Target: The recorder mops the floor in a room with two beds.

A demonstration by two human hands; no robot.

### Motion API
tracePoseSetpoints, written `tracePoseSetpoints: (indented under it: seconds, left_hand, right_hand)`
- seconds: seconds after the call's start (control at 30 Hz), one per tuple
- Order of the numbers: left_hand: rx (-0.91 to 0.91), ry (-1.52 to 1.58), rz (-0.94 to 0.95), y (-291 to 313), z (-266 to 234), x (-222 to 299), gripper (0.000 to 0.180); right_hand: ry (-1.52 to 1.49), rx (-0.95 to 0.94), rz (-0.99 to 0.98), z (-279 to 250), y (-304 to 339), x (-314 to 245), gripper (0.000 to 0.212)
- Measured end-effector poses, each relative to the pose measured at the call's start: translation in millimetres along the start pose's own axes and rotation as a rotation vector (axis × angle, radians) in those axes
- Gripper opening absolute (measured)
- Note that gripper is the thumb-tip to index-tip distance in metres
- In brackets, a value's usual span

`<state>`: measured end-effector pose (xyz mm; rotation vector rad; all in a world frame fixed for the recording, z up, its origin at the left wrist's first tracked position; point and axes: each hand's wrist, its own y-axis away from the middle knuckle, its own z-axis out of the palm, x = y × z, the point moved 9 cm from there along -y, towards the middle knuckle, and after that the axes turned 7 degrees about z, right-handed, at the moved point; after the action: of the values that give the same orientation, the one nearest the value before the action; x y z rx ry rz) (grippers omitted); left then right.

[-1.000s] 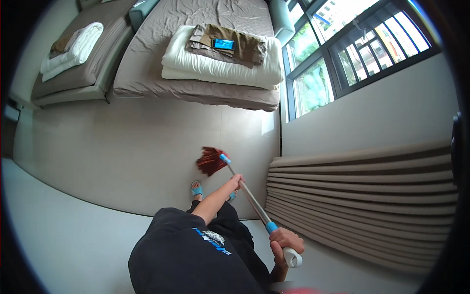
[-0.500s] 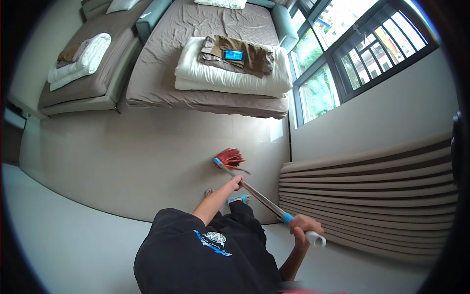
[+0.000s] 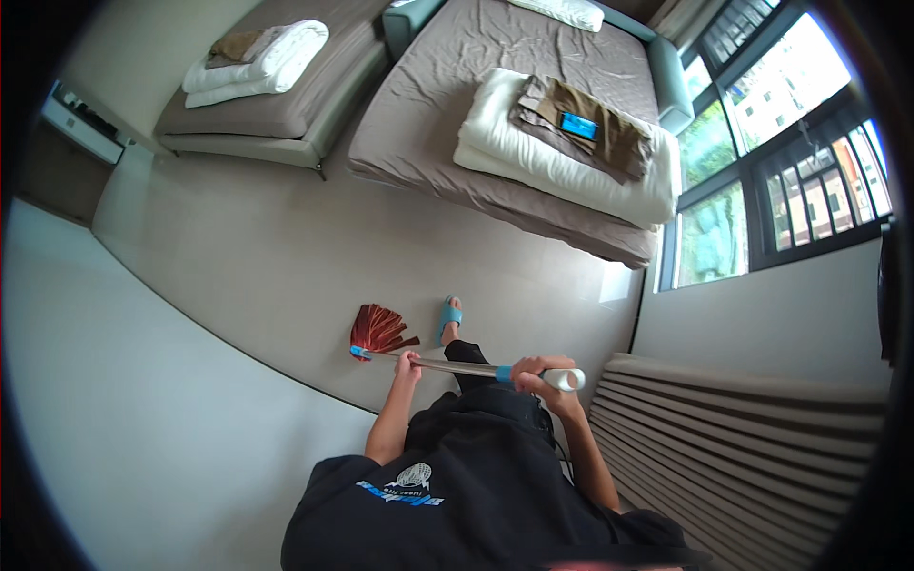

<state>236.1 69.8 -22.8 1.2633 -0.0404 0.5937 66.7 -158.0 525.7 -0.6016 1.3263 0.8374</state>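
A mop [image 3: 383,329] with a head of red-brown strips rests on the beige floor, its strips fanned out toward the bed. Its metal pole runs right from a blue joint to a blue collar and a white end near my body. My left hand [image 3: 408,363] is wrapped round the lower pole, not far from the mop head. Farther up, my right hand [image 3: 543,372] grips the pole by the blue collar, just short of the white end. One foot in a blue slipper [image 3: 450,317] stands forward, right of the mop head.
A large bed [image 3: 419,133] carries a folded white quilt [image 3: 571,181] with brown cloth and a phone [image 3: 579,127] on top. A second bed [image 3: 238,143] stands at the far left. Windows [image 3: 709,233] and a pleated beige curtain [image 3: 724,409] line the right; a white wall [image 3: 171,381] runs along the left.
The mop head has swung left and nearer the white wall, and the pole now lies more level. Both hands moved left with it. One foot has stepped forward, and my view has turned.
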Motion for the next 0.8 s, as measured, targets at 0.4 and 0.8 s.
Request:
tracePoseSetpoints:
  seconds: [0.4,0.8]
  left_hand:
    - [-0.258,-0.191,-0.287,-69.7,95.1,79.1,0.024]
    - [-0.285,0.013,-0.548,-26.8,379.7,150.4,0.030]
  right_hand:
    - [0.046,-0.220,-0.007,57.0,-187.0,-41.5,0.019]
    - [0.171,-0.375,-0.453,109.9,-264.3,-131.3,0.028]
